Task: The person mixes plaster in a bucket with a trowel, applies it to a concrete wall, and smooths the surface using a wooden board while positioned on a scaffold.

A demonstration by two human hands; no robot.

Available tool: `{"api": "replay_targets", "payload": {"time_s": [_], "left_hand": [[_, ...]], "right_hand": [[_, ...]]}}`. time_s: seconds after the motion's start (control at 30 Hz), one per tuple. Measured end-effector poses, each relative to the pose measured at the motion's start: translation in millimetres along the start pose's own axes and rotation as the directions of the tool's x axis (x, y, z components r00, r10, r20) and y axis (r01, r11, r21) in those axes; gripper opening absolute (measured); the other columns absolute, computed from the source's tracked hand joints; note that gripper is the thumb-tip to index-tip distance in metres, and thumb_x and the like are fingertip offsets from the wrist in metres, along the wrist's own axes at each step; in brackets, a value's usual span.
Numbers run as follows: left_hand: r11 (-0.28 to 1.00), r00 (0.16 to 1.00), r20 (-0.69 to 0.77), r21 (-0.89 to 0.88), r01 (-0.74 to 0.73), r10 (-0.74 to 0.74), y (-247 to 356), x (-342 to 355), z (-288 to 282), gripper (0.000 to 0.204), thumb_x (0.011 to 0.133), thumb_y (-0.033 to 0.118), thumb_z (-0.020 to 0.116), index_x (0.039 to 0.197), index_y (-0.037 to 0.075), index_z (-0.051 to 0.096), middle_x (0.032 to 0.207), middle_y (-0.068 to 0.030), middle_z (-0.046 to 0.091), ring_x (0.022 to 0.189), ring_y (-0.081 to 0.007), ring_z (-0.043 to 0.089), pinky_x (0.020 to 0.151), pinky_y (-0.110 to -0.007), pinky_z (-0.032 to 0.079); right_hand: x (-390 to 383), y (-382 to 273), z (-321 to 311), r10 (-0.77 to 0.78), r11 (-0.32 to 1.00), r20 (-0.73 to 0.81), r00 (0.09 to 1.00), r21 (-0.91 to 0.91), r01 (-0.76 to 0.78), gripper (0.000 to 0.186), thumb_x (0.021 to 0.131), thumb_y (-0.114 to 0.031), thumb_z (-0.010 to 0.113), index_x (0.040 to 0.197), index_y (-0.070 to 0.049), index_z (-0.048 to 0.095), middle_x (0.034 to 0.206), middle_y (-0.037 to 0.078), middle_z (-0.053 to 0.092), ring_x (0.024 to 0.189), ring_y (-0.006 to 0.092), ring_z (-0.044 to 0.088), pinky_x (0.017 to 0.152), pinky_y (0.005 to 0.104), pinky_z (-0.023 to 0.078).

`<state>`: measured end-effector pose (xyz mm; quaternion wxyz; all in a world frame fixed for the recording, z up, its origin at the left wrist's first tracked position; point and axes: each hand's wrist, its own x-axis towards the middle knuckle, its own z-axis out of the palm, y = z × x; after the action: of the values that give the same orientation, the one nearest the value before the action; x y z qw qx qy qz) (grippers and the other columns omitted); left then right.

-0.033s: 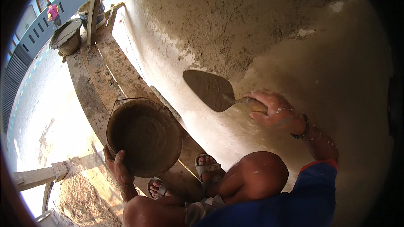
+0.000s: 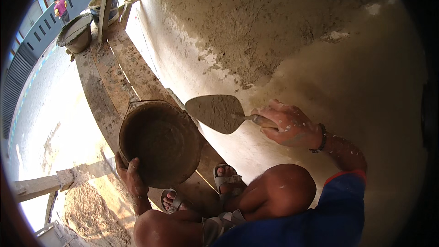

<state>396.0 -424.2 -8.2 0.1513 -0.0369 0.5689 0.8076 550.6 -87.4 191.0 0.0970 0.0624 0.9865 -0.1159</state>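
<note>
My right hand (image 2: 292, 124) is closed round the wooden handle of a pointed trowel (image 2: 216, 113). The broad blade points left, over the lower wall and close to the rim of a bucket, with a thin grey-brown smear on its face. My left hand (image 2: 131, 176) grips that mortar-stained bucket (image 2: 160, 144) by its lower left rim, thumb over the edge. Tilted toward me, the bucket shows a dirty, nearly bare inside. To the right rises a wall (image 2: 256, 32), with rough, dark plaster above and a smoother, paler surface lower down.
I squat on mortar-spattered scaffold planks (image 2: 107, 89). At their far end stand a tub of grey mortar (image 2: 75, 33) and a second bucket (image 2: 97, 11), beside an upright wooden post (image 2: 107, 7). A wooden beam (image 2: 39, 187) crosses at left. A person (image 2: 61, 9) stands far off.
My right hand has brought the trowel down and left, off the rough plaster and nearer the bucket. The bucket, still in my left hand, has shifted slightly right and up.
</note>
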Motion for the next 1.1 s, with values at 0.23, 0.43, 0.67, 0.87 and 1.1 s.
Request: {"api": "replay_targets", "payload": {"time_s": [0.23, 0.43, 0.67, 0.87, 1.1], "left_hand": [[0.991, 0.985, -0.159, 0.122, -0.051, 0.070, -4, -20, 14, 0.059, 0.075, 0.009, 0.060, 0.129, -0.006, 0.041, 0.117, -0.0168, 0.056, 0.107, -0.0231, 0.054, 0.097, -0.034, 0.041], [0.980, 0.998, -0.056, 0.195, -0.030, 0.042, -2, -28, 29, 0.059, 0.074, 0.006, 0.057, 0.130, -0.007, 0.041, 0.114, -0.0160, 0.056, 0.105, -0.0215, 0.054, 0.092, -0.032, 0.043], [0.978, 0.995, -0.096, 0.211, 0.008, 0.013, 0, -31, 34, 0.061, 0.073, 0.005, 0.058, 0.131, -0.006, 0.040, 0.120, -0.0165, 0.054, 0.111, -0.0231, 0.052, 0.098, -0.034, 0.040], [0.983, 0.998, -0.070, 0.182, 0.006, 0.007, -1, -18, 18, 0.060, 0.073, 0.006, 0.058, 0.130, -0.005, 0.041, 0.118, -0.0152, 0.055, 0.108, -0.0225, 0.054, 0.096, -0.032, 0.041], [0.989, 0.998, -0.062, 0.145, 0.000, 0.009, 1, -16, 16, 0.057, 0.075, 0.003, 0.056, 0.131, -0.003, 0.041, 0.119, -0.0142, 0.055, 0.108, -0.0225, 0.054, 0.095, -0.033, 0.043]], "right_hand": [[113, -61, 122, -0.493, 0.696, -0.027, 0.870, -0.612, 0.375, 0.038, 0.075, -0.015, 0.063, 0.112, -0.004, 0.059, 0.081, 0.012, 0.060, 0.078, 0.0238, 0.060, 0.063, 0.0339, 0.047], [107, -33, 175, -0.418, 0.875, 0.225, 0.880, -0.161, 0.456, 0.039, 0.077, -0.014, 0.059, 0.115, -0.002, 0.058, 0.077, 0.014, 0.061, 0.072, 0.0296, 0.060, 0.064, 0.0401, 0.049], [83, -33, 186, -0.319, 0.931, 0.252, 0.914, 0.262, 0.253, 0.039, 0.079, -0.019, 0.063, 0.117, -0.009, 0.059, 0.078, 0.015, 0.061, 0.071, 0.0328, 0.062, 0.063, 0.0431, 0.050], [81, -23, 188, -0.249, 0.951, 0.101, 0.963, 0.217, 0.223, 0.039, 0.078, -0.019, 0.064, 0.116, -0.010, 0.061, 0.077, 0.013, 0.062, 0.069, 0.0308, 0.062, 0.062, 0.0401, 0.051], [66, -22, 134, -0.280, 0.920, 0.047, 0.959, 0.298, 0.255, 0.042, 0.081, -0.018, 0.063, 0.121, -0.006, 0.056, 0.084, 0.015, 0.063, 0.082, 0.0342, 0.063, 0.074, 0.0437, 0.051]]}}
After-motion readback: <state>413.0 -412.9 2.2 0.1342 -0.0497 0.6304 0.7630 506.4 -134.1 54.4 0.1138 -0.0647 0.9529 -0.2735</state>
